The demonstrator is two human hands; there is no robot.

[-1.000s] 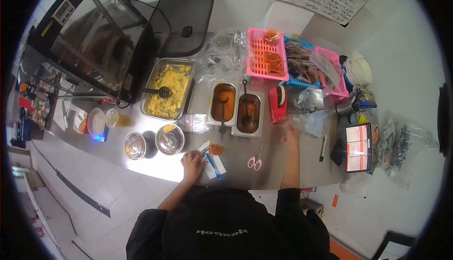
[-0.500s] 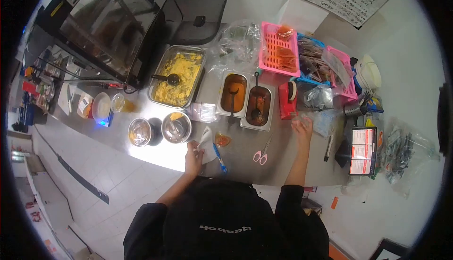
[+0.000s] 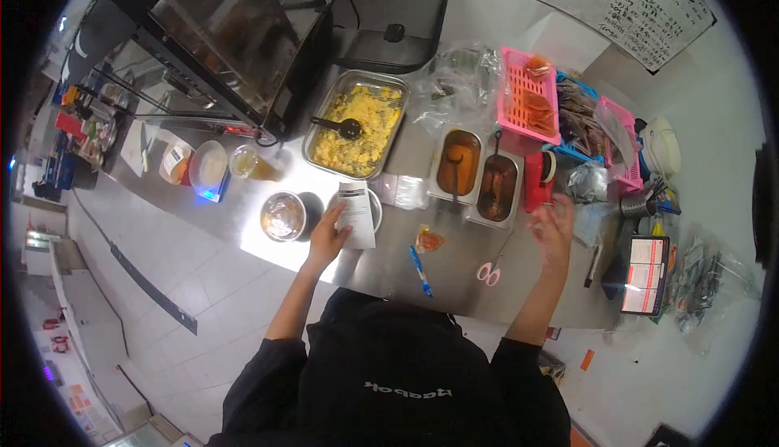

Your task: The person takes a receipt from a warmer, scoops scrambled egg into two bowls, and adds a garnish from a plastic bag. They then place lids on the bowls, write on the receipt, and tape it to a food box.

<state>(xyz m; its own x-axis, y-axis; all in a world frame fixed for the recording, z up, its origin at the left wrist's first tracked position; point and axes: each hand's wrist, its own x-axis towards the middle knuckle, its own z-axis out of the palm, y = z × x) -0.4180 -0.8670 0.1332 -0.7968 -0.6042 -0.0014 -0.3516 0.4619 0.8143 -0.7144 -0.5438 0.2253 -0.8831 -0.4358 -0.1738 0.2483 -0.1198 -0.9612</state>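
Observation:
My left hand (image 3: 329, 236) is closed on the left edge of a printed white paper slip (image 3: 357, 218). The slip covers much of a round metal bowl (image 3: 376, 211). Left of it stands another round bowl (image 3: 283, 217). My right hand (image 3: 553, 228) is raised beside the red tape dispenser (image 3: 535, 183), fingers curled; whether it holds anything is too blurred to tell. Between my hands lie a blue pen (image 3: 420, 271), a small orange packet (image 3: 430, 240) and pink-handled scissors (image 3: 489, 273).
A tray of yellow food (image 3: 357, 131) and two sauce pans (image 3: 459, 163) stand behind. Pink baskets (image 3: 528, 94), a phone-like screen (image 3: 646, 275) and a black marker (image 3: 593, 268) are at the right. A glass-sided cabinet (image 3: 235, 41) fills the back left.
The view has shifted left. My left hand has lifted the slip from the table beside the bowl to over the bowl, its printed face now showing. My right hand has stayed near the dispenser.

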